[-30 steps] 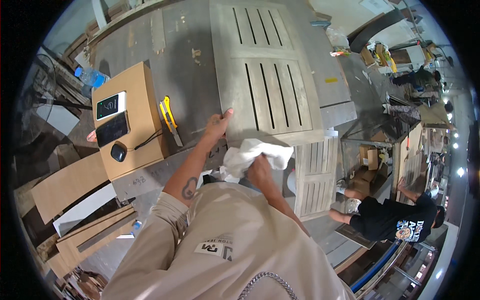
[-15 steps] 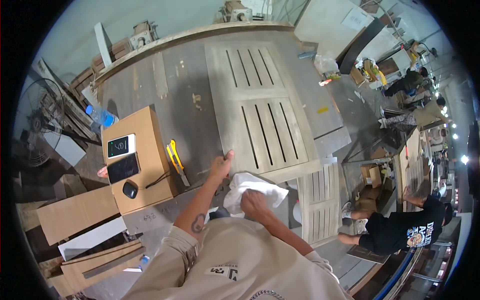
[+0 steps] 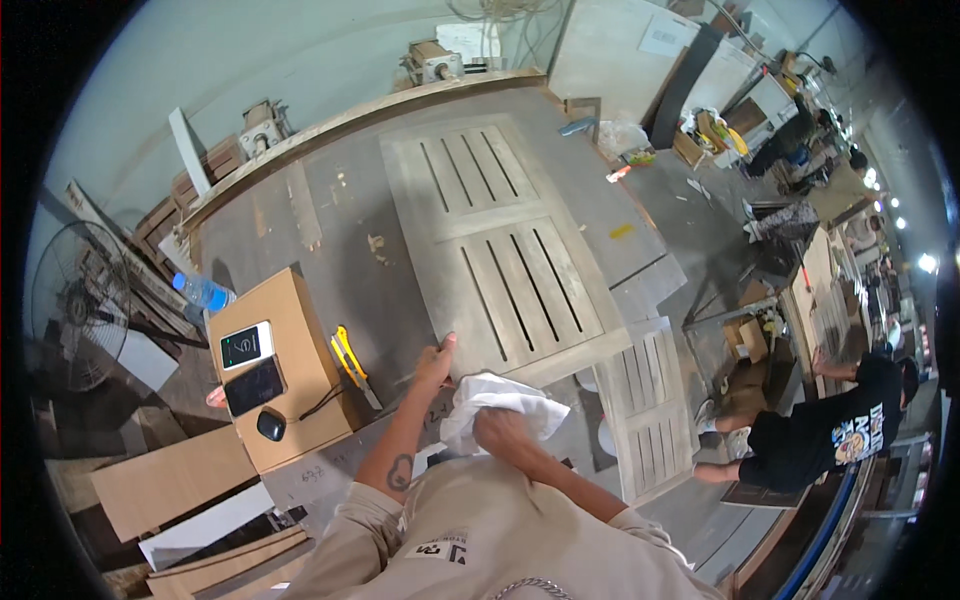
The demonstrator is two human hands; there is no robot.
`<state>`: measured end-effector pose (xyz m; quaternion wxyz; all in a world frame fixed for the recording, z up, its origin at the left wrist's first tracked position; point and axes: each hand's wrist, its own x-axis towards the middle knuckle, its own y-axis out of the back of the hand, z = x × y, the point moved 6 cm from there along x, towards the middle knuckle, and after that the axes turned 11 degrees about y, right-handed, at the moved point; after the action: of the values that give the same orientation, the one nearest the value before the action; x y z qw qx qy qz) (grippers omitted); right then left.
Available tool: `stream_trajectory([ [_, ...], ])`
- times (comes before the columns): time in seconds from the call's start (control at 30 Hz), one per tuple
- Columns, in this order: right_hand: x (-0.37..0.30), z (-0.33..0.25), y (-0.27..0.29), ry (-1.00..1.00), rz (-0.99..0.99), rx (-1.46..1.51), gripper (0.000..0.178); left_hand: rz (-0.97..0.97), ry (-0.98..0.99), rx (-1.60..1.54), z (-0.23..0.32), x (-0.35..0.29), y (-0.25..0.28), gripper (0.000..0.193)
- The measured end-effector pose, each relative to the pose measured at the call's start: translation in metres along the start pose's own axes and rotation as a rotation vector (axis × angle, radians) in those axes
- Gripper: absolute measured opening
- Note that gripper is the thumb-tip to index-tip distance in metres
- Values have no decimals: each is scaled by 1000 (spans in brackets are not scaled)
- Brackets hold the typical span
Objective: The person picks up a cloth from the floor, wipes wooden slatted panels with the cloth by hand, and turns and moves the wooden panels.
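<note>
A grey-brown wooden panel (image 3: 520, 228) with two groups of long slots lies at a slant across the worktable. At its near left corner my left hand (image 3: 436, 362) is closed on the edge, thumb on top and the other fingers mostly hidden. My right hand (image 3: 502, 434) grips a bunched white cloth (image 3: 537, 410) against the panel's near edge. The cloth partly covers that edge and hides some of my right fingers.
Left of the panel, a yellow box cutter (image 3: 346, 352) lies beside a cardboard box (image 3: 290, 310) bearing two phones and a small black device. A water bottle (image 3: 204, 293) stands behind. Another slotted panel (image 3: 650, 415) is at right, near a co-worker in black (image 3: 815, 430).
The view has shifted, so the panel and table sit lower and further left. Both hands keep their holds, with the cloth still at the panel's near edge.
</note>
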<state>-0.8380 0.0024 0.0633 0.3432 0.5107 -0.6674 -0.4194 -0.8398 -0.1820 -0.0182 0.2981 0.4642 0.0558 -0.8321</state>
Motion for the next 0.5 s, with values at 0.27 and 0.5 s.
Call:
stream_trajectory([
  [0.27, -15, 24, 31, -124, -42, 247, 12, -132, -88, -255, 6, -22, 3, 56],
  [0.5, -145, 115, 32, -776, 836, 1068, 33, 50, -152, -189, -19, -57, 34, 42],
])
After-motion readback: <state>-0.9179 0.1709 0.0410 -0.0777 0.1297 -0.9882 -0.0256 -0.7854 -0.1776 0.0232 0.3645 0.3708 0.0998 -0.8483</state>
